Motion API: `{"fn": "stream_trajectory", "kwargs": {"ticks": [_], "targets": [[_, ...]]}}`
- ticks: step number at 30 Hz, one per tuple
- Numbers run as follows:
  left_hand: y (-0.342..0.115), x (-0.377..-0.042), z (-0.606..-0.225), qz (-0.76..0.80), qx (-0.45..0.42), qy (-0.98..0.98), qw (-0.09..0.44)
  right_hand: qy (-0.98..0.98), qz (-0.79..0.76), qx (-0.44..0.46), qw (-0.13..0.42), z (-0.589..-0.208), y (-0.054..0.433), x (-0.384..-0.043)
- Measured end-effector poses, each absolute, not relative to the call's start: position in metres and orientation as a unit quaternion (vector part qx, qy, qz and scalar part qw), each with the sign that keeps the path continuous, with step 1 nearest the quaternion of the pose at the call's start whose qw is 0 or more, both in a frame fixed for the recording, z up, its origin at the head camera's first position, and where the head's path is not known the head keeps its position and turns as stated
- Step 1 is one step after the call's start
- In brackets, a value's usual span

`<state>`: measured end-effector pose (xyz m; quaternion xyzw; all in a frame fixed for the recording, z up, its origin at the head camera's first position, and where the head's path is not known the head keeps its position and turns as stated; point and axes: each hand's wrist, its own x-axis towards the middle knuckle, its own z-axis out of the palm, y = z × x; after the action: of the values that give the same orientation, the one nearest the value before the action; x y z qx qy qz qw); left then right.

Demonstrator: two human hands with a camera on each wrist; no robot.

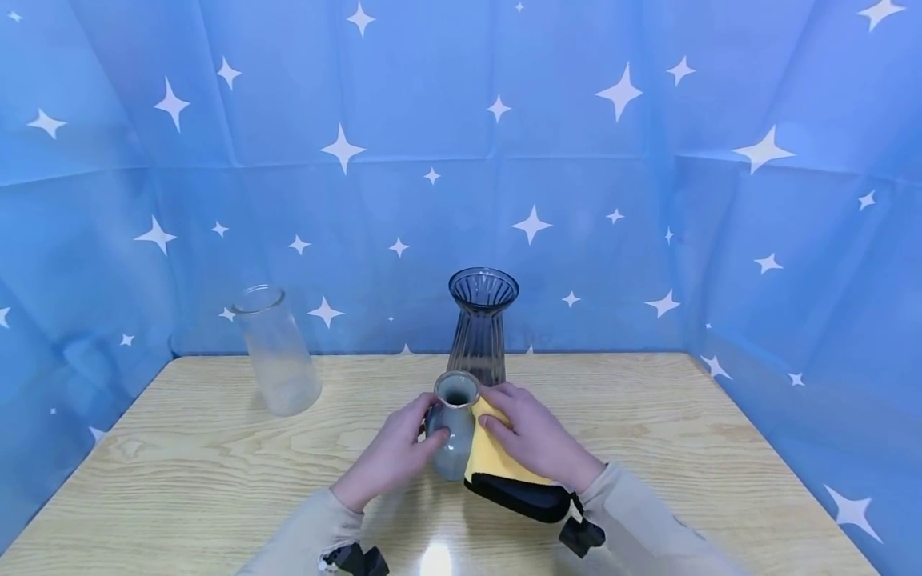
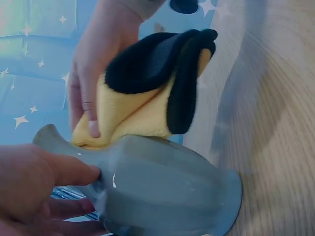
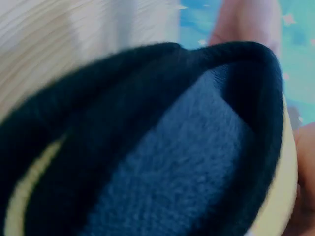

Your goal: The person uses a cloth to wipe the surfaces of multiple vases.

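Observation:
A grey-blue glazed ceramic vase (image 1: 457,444) stands upright near the middle of the table. My left hand (image 1: 392,460) grips its left side, the thumb across the front just below the neck. In my right hand (image 1: 533,440) is a folded yellow cloth (image 1: 497,460) with a black edge and a dark grey inner face. That hand presses the cloth against the right side of the vase, with fingers near the rim. The left wrist view shows the cloth (image 2: 133,115) touching the vase's shoulder. Folds of cloth (image 3: 167,162) fill most of the right wrist view.
Directly behind the ceramic vase stands a ribbed smoky glass vase (image 1: 481,336) with a flared mouth. A clear, frosted-looking glass vase (image 1: 281,364) stands at the back left. The wooden table (image 1: 180,464) is bordered by a blue star-patterned curtain (image 1: 432,104).

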<state>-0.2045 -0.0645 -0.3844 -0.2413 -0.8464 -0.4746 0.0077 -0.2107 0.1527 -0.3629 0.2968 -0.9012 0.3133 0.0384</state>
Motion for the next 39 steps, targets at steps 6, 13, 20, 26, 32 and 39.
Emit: {"fn": "stream_trajectory", "kwargs": {"ticks": [6,13,20,26,32,39], "targets": [[-0.065,-0.206,-0.383,-0.488,-0.24,-0.839,-0.011,-0.922,0.282,0.263,0.044,-0.368,0.151,-0.207],[-0.066,-0.208,-0.384,-0.501,-0.24,-0.831,-0.022,-0.916,0.342,0.209,-0.015,-0.372,0.154,-0.205],[-0.066,-0.211,-0.383,-0.507,-0.246,-0.826,-0.024,-0.911,0.368,0.183,-0.027,-0.382,0.155,-0.205],[-0.067,-0.212,-0.383,-0.512,-0.242,-0.824,-0.022,-0.897,0.407,0.16,-0.069,-0.389,0.154,-0.212],[-0.067,-0.213,-0.384,-0.523,-0.237,-0.818,-0.033,-0.876,0.429,0.154,-0.158,-0.398,0.158,-0.219],[-0.067,-0.214,-0.384,-0.538,-0.236,-0.809,-0.04,-0.897,0.36,0.189,-0.174,-0.397,0.155,-0.224]]}}
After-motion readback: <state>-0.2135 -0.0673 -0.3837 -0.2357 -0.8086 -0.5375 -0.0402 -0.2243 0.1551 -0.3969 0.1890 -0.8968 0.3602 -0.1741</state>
